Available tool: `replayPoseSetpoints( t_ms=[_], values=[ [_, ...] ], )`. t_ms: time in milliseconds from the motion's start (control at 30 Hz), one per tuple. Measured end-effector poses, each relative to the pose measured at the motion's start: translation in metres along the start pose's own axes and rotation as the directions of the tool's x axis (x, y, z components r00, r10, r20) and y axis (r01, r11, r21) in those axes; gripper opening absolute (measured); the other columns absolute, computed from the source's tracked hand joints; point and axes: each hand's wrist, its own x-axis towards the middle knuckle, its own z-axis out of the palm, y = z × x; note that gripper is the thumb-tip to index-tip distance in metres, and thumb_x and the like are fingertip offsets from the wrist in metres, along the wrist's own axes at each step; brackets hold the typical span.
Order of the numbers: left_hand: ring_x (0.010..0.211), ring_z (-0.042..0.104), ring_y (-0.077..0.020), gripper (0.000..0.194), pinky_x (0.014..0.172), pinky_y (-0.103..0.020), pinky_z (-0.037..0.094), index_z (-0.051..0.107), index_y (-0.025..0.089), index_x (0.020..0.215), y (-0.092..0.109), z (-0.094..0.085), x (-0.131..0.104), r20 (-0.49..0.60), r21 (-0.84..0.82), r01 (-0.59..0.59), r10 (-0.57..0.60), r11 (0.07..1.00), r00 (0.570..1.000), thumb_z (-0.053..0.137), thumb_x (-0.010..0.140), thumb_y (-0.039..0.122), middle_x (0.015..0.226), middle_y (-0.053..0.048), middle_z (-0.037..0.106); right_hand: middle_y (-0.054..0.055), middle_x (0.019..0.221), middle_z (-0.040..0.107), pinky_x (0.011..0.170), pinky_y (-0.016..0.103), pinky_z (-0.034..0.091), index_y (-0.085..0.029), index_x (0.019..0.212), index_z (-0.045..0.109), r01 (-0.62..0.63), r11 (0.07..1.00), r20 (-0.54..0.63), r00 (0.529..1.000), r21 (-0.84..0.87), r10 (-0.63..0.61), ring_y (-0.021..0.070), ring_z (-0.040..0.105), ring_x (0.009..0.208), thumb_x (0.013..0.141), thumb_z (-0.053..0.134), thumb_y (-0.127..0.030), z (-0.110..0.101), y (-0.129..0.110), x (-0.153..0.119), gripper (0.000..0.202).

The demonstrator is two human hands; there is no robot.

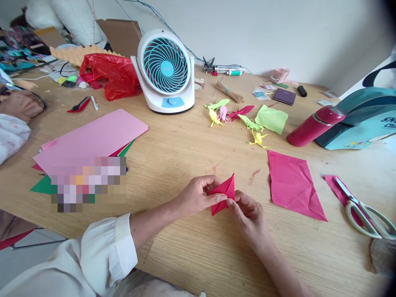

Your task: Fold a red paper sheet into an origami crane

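Note:
A small folded piece of red paper (228, 189) is held just above the wooden table, its folds forming a pointed diamond shape. My left hand (202, 193) grips its left side, thumb across the front and fingers behind. At the lower right edge, my right hand (248, 210) pinches the same paper between thumb and fingers. To the right lies a creased sheet of pinkish-red paper (293, 185). Beyond my hands are several folded paper figures, among them a yellow one (258, 138), and a creased light green sheet (272, 119).
Scissors (360, 206) rest on a red paper strip at the right. A red bottle (315, 126) stands tilted in view beside a teal bag (355, 119). A white fan (167, 70) is at the back. Pink paper sheets (95, 132) and another person's hand (21, 105) are at left.

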Motion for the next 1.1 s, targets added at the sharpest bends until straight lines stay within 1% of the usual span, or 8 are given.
replayPoseSetpoints(
  t_ms=[167,300,467,567,700,800,933,1100],
  values=[
    [0.066,0.047,-0.0109,0.024,0.064,-0.023,0.039,0.053,0.016,0.072,0.002,0.000,-0.002,-0.017,0.049,-0.009,0.009,0.999,1.000,0.065,0.083,0.034,0.069,0.003,0.051,0.001,0.074,0.060,0.068,0.027,0.044,-0.021,0.078,0.062,0.009,0.999,0.034,0.999,-0.031,-0.008,0.0158,0.053,0.070,0.094,0.063,-0.040,0.000,-0.002,-0.001,0.025],
    [0.067,0.047,-0.0109,0.026,0.063,-0.023,0.038,0.053,0.016,0.075,0.001,0.002,-0.003,0.033,-0.049,-0.031,0.033,0.998,0.999,0.065,0.085,0.037,0.072,0.002,0.050,0.001,0.075,0.061,0.070,0.028,0.046,-0.021,0.077,0.063,-0.008,1.000,0.085,0.996,0.027,0.006,0.0160,0.054,0.072,0.090,0.068,-0.041,0.006,-0.003,-0.001,0.024],
    [0.066,0.042,-0.0097,0.027,0.062,-0.022,0.035,0.053,0.016,0.076,-0.005,0.006,-0.003,0.102,-0.148,-0.007,0.022,0.989,0.995,0.067,0.086,0.037,0.072,0.004,0.044,-0.003,0.061,0.047,0.054,0.024,0.037,-0.020,0.062,0.053,-0.065,0.996,0.095,0.994,0.062,0.059,0.0118,0.040,0.057,0.087,0.070,-0.046,0.014,-0.005,0.000,0.040],
    [0.064,0.038,-0.0089,0.029,0.059,-0.021,0.033,0.051,0.016,0.077,-0.007,0.007,-0.004,0.132,-0.200,0.037,-0.011,0.979,0.991,0.068,0.086,0.038,0.070,0.005,0.041,-0.003,0.058,0.044,0.050,0.023,0.034,-0.019,0.059,0.050,-0.085,0.995,0.109,0.991,0.045,0.080,0.0102,0.037,0.054,0.087,0.069,-0.047,0.015,-0.007,0.000,0.044],
    [0.064,0.039,-0.0090,0.035,0.060,-0.021,0.033,0.050,0.016,0.073,-0.005,0.007,-0.005,0.083,-0.152,0.042,-0.029,0.987,0.996,0.070,0.084,0.042,0.069,0.005,0.043,-0.004,0.059,0.043,0.049,0.023,0.032,-0.019,0.057,0.048,-0.063,0.998,0.160,0.985,0.016,0.059,0.0092,0.036,0.055,0.087,0.069,-0.045,0.016,-0.010,-0.001,0.045],
    [0.064,0.040,-0.0091,0.036,0.060,-0.022,0.033,0.050,0.016,0.071,-0.003,0.007,-0.005,0.068,-0.130,0.039,-0.030,0.991,0.997,0.070,0.084,0.043,0.068,0.004,0.044,-0.004,0.059,0.039,0.048,0.023,0.030,-0.019,0.057,0.045,-0.059,0.998,0.169,0.984,0.007,0.057,0.0093,0.032,0.054,0.087,0.068,-0.048,0.016,-0.010,0.000,0.048],
    [0.062,0.038,-0.0085,0.038,0.058,-0.022,0.031,0.050,0.016,0.071,-0.003,0.008,-0.005,0.053,-0.166,0.082,-0.074,0.983,0.996,0.071,0.082,0.046,0.066,0.005,0.043,-0.004,0.058,0.037,0.048,0.024,0.028,-0.020,0.055,0.042,-0.067,0.998,0.154,0.986,-0.011,0.067,0.0092,0.030,0.053,0.089,0.066,-0.051,0.016,-0.006,0.000,0.052],
    [0.061,0.040,-0.0085,0.041,0.057,-0.022,0.032,0.052,0.015,0.071,-0.002,0.007,-0.003,0.015,-0.242,0.093,-0.092,0.966,0.996,0.074,0.080,0.049,0.065,0.005,0.046,-0.003,0.058,0.038,0.048,0.025,0.026,-0.020,0.055,0.042,-0.067,0.998,0.200,0.977,-0.012,0.069,0.0095,0.030,0.054,0.091,0.064,-0.050,0.015,-0.004,-0.001,0.052]
  ],
)
